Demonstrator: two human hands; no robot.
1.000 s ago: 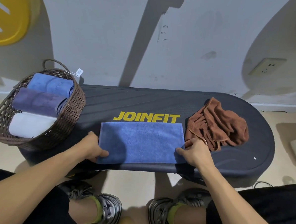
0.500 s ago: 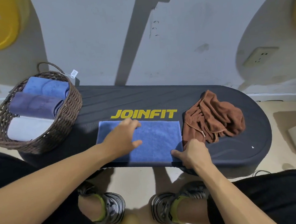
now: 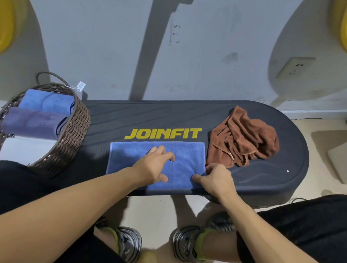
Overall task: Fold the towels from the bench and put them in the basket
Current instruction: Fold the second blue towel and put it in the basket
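Mid-fold: blue towel (image 3: 182, 157) lay flat at counter (image 3: 263, 178) front edge, 6 o'clock. My left hand (image 3: 154, 167) pressed it, fingers loosely spread; right hand (image 3: 216, 179) pinched the near right corner. Next, I judged: fold across, then basket (image 3: 71, 137) at 9 o'clock. Brown towel (image 3: 244, 137) unfolded at 3 o'clock.

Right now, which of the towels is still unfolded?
The brown towel, lying crumpled on the bench right of the flat blue towel. The basket holds three neatly folded ones.
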